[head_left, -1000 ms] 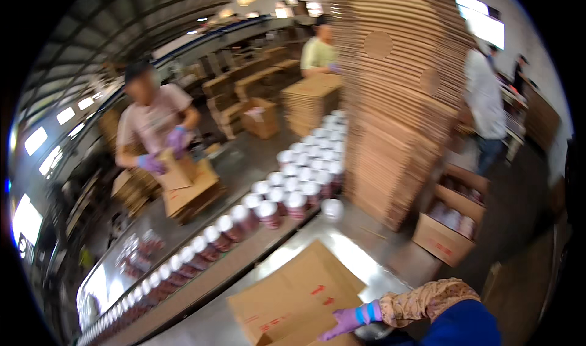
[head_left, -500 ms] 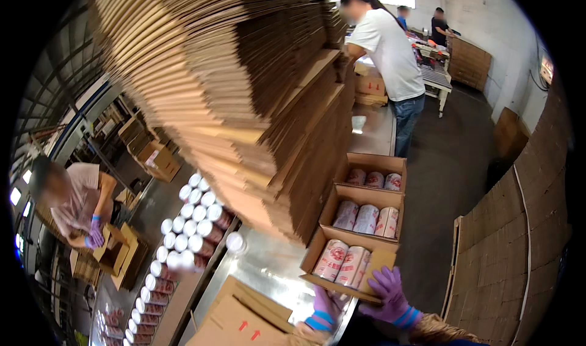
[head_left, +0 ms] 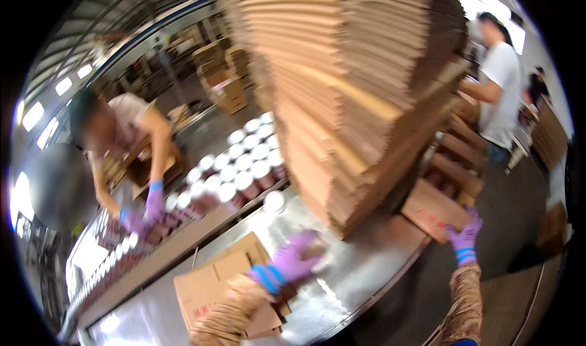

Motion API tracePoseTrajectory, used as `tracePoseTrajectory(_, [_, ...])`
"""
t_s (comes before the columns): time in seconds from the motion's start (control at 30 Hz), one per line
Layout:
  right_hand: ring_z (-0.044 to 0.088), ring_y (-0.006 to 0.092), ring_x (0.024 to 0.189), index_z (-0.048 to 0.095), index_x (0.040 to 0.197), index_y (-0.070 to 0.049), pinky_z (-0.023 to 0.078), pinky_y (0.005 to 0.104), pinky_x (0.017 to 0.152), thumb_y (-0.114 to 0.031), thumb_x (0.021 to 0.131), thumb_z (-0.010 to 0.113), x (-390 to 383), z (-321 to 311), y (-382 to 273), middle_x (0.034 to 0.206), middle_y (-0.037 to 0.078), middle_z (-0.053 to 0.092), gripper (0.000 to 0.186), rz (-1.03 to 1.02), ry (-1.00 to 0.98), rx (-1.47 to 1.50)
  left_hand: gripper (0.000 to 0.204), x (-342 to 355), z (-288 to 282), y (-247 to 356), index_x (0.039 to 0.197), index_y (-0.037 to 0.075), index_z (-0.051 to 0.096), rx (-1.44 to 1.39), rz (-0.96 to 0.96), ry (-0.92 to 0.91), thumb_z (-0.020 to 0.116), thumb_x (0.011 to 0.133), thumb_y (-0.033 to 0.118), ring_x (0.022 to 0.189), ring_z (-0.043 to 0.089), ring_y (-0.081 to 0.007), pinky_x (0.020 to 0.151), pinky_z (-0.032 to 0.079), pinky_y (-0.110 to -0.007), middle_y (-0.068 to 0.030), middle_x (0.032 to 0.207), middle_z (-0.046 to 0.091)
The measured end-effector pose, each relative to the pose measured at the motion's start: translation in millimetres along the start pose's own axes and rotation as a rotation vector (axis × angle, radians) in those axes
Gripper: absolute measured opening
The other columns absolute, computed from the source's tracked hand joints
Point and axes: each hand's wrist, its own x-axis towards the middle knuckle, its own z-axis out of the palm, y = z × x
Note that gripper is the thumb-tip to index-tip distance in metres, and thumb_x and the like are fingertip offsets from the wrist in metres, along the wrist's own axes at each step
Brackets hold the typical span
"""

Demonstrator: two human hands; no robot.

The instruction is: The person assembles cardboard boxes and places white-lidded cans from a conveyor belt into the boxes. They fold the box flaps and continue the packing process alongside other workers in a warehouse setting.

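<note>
My right hand (head_left: pixel 466 231), in a purple glove with blue bands at the wrist, presses with spread fingers at the near right corner of an open carton (head_left: pixel 432 210). Red print marks the carton's near panel, and behind it the printed cans are mostly hidden and blurred. My left hand (head_left: pixel 297 257), gloved alike, is over the metal table (head_left: pixel 366 257), near flat folded cartons (head_left: pixel 213 276). Its thumb stands apart from the fingers, somewhat smeared by motion, and I see nothing held in it. One white-lidded can (head_left: pixel 274 201) stands just beyond it.
A tall stack of flat cardboard (head_left: pixel 342 102) rises in the middle. Rows of white-lidded cans (head_left: pixel 244 163) line the left conveyor, where a co-worker (head_left: pixel 131 126) in purple gloves handles cans. More open cartons (head_left: pixel 462 141) run toward a person in white (head_left: pixel 500 80).
My view has swung left. My left hand has left the near carton and reached out left over the table. My right hand stays at the carton, whose near panel now stands up.
</note>
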Motion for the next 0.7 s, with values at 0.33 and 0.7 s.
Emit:
tracePoseTrajectory(0.33, [0.031,0.0315,0.125,0.027,0.133,0.000,0.029,0.0422,0.102,-0.042,0.069,0.071,-67.0,65.5,-182.2,0.137,0.020,0.029,0.088,0.231,0.090,0.312,0.106,-208.6,-158.1,-157.3,0.131,0.000,0.037,0.430,-0.785,-0.219,0.063,0.056,0.070,0.120,0.043,-0.0324,0.099,0.034,-0.041,-0.0199,0.130,0.043])
tracePoseTrajectory(0.7, [-0.001,0.0421,0.134,0.011,0.141,-0.006,0.001,0.0552,0.105,-0.073,0.054,0.061,-269.3,81.6,-419.3,0.145,0.026,0.005,0.121,-0.220,-1.076,-0.040,0.023,-311.9,-61.0,-116.8,0.099,0.010,0.052,0.803,-0.207,-0.209,0.046,0.085,0.027,0.093,0.057,-0.0301,0.087,0.040,-0.041,-0.0089,0.097,0.059])
